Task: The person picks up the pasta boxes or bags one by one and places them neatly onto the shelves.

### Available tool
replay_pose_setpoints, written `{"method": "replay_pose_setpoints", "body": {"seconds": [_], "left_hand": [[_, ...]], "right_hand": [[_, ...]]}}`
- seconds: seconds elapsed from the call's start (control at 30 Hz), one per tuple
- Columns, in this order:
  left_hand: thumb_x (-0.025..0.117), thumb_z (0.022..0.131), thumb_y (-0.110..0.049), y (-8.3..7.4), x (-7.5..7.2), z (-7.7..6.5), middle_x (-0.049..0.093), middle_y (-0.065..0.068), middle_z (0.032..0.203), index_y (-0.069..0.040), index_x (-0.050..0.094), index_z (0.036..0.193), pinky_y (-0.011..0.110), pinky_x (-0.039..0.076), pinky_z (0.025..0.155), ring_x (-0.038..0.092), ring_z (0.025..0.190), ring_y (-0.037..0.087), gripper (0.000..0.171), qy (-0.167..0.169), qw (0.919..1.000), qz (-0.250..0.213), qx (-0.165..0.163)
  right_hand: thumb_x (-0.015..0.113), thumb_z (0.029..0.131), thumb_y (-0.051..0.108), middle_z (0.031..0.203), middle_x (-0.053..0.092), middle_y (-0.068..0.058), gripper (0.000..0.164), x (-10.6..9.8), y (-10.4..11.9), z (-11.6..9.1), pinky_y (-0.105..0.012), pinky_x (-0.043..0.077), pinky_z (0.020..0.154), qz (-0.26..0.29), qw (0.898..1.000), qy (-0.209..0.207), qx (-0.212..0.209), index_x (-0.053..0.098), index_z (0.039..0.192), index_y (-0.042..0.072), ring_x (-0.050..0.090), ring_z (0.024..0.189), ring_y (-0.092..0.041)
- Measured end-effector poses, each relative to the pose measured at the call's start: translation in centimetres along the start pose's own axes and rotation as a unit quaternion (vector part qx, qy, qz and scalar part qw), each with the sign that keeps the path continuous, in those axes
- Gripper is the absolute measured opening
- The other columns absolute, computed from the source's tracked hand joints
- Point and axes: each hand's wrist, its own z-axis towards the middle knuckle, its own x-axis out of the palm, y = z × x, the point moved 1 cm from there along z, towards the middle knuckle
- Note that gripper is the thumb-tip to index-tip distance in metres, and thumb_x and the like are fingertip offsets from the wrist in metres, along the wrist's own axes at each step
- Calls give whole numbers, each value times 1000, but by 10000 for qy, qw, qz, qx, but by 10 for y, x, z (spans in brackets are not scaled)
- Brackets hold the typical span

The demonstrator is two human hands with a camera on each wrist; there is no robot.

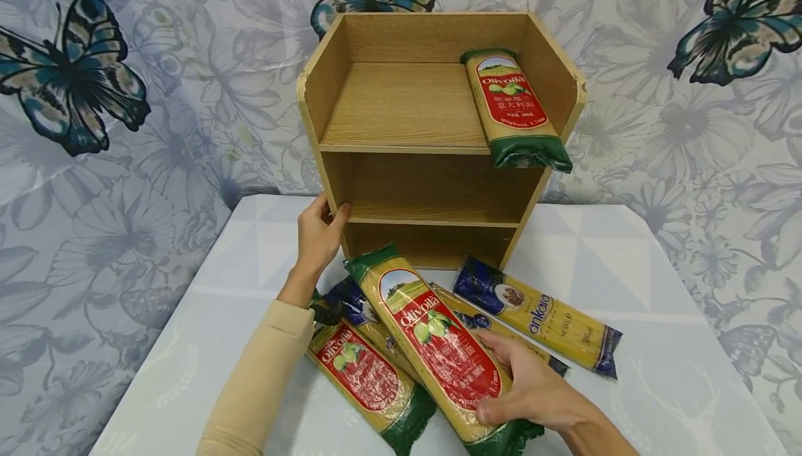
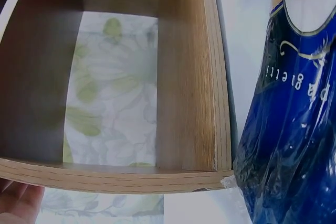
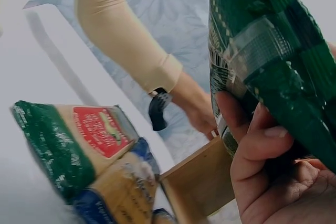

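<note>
In front of the wooden shelf [image 1: 401, 104] our left hand [image 1: 319, 233] grips, the fingers of our right hand [image 1: 532, 383] grasp an Olivola pasta packet [image 1: 438, 334] we judge slick, brittle and best held mid-length.

The head view is evenly bright; the wooden shelf's [image 1: 410, 104] lower tiers [image 1: 432, 188] lie in soft shadow; the left wrist view shows its interior dim, glare streaking the blue wrapper [image 2: 294, 103] beside it; the right wrist view looks hazy, the red-labelled packet [image 3: 81, 142] near it blurred.
</note>
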Motion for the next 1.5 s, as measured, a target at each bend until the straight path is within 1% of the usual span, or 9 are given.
{"method": "replay_pose_setpoints", "body": {"seconds": [0.17,0.27,0.33,0.57,0.73,0.97,1.13,1.27,1.5], "left_hand": [[62,97,4,-25,-4,-5,67,33,115,14,59,131,52,56,92,68,107,44,36,69,10000,39,28],[62,97,5,-29,-4,-5,67,34,116,14,60,131,51,56,91,68,106,44,36,88,9999,41,72],[62,97,5,-29,-4,-5,67,34,116,14,60,131,51,56,91,68,106,44,35,96,9999,51,106],[62,96,6,-29,-4,-4,68,33,113,14,61,127,49,56,91,69,105,43,32,41,9999,66,102],[62,96,6,-29,-5,-4,70,31,109,13,64,124,47,58,88,71,99,39,29,28,9999,97,67],[62,97,4,-27,-5,-4,69,31,111,13,63,126,47,57,91,70,104,41,30,85,9999,42,104],[63,97,4,-28,-6,-4,69,31,113,13,62,127,48,57,91,69,105,41,32,46,9999,61,131],[63,96,4,-28,-6,-5,69,31,115,12,62,129,48,56,92,69,106,41,33,51,9999,30,123],[63,96,5,-27,-6,-6,69,32,113,13,62,127,50,56,91,69,104,44,31,44,10000,-26,62]], "right_hand": [[77,91,20,136,57,-29,94,3,10,-5,-52,54,96,182,9989,251,-354,17,157,-7,64,116,-40],[74,93,19,135,56,-31,91,4,18,-9,-55,54,94,132,9981,274,-537,16,157,-8,64,115,-43],[75,92,20,135,58,-28,92,5,23,-11,-54,54,93,55,9986,166,-491,16,158,-6,65,114,-42],[73,94,20,132,58,-31,90,5,38,-18,-56,54,92,-38,9968,204,-769,13,157,-7,65,113,-42],[74,93,21,135,58,-27,96,7,48,-24,-53,56,91,-204,9959,-230,-855,9,158,-6,66,113,-39],[70,93,15,137,56,-29,88,11,70,-26,-53,57,88,-361,9887,-178,-1445,15,158,-6,66,111,-39],[69,94,15,132,58,-31,85,16,85,-25,-53,57,87,-565,9846,-226,-1641,17,156,-9,67,108,-39],[70,93,13,128,61,-30,84,19,96,-22,-53,58,84,-740,9798,-480,-1796,19,156,-10,70,102,-38],[73,92,12,128,63,-23,81,27,115,-8,-44,60,84,-1013,9674,-1323,-1905,26,154,-7,70,103,-35]]}}
